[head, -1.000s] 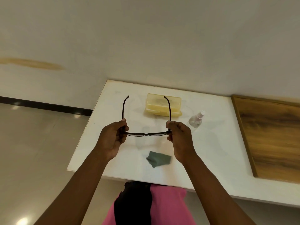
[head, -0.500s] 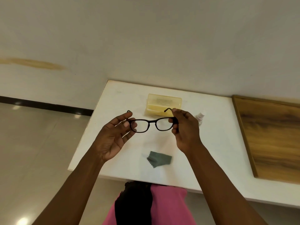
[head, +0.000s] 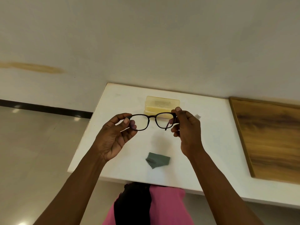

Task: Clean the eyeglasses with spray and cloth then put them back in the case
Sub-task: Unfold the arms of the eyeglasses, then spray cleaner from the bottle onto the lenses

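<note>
The left hand (head: 119,135) and right hand (head: 186,127) are pinching the eyeglasses (head: 153,121) by the frame's ends, holding them above the bench (head: 211,143); the cloth (head: 158,159) is lying unused and the open case (head: 162,106) is waiting empty; cleaning seemingly not yet begun.

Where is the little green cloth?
The cloth lies on the white table near its front edge, below the glasses and between the two forearms.
</note>
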